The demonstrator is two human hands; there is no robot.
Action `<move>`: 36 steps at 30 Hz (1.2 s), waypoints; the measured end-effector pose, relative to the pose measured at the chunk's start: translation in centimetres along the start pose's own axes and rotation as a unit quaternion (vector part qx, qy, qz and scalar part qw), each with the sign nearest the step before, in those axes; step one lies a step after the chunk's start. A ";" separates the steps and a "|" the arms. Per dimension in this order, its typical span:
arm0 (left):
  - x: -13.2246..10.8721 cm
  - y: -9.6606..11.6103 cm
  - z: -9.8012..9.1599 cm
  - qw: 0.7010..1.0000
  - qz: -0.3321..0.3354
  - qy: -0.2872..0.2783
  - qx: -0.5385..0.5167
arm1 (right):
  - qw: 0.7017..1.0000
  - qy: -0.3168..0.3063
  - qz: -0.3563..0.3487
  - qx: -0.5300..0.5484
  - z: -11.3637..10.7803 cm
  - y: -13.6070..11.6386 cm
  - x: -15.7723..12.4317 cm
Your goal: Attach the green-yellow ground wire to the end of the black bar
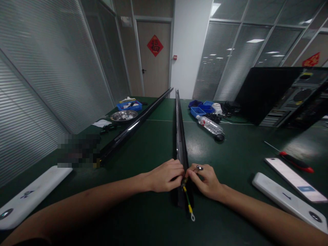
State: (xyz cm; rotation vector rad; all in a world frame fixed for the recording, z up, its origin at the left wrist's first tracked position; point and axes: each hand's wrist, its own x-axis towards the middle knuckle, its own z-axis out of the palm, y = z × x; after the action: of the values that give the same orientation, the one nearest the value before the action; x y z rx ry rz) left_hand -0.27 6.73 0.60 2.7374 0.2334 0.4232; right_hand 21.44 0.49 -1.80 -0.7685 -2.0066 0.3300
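Observation:
A long black metal rail [179, 130] runs down the middle of the green table [153, 143] toward me. My left hand [165, 176] is closed with its fingers pinched on the rail's near end. My right hand [206, 179] meets it from the other side, fingers pinched on the top end of a green-yellow ground wire [188, 201]. The wire lies along the rail's near end and finishes in a ring terminal [192, 217]. A small metal washer or nut [199, 167] rests on my right hand's fingers.
A second black rail [135, 124] lies to the left. A water bottle [210, 125], blue bins [198, 109], a metal bowl [124, 115], a red-handled screwdriver [294, 161], a phone [294, 179], white pads [289, 201] [30, 196] and a computer case [292, 95] sit around.

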 end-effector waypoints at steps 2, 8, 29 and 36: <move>0.0 0.0 0.0 1.000 -0.002 -0.001 0.000 | 1.000 0.016 -0.001 -0.013 0.1 0.0 -0.2; 0.0 0.0 0.1 1.000 -0.001 0.002 -0.007 | 0.999 0.026 -0.009 -0.019 0.2 -0.1 -0.1; 0.0 -0.1 0.1 1.000 0.000 -0.002 0.006 | 1.000 -0.027 -0.004 0.015 0.0 -0.1 0.2; 0.0 -0.2 0.3 1.000 0.004 0.004 0.001 | 0.998 -0.048 0.014 0.028 -0.1 0.2 0.1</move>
State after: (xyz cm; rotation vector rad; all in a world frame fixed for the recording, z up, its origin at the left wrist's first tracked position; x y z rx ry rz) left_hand -0.23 6.78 0.25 2.7392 0.2237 0.4356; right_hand 21.60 0.67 -1.81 -0.7598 -2.0684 0.4443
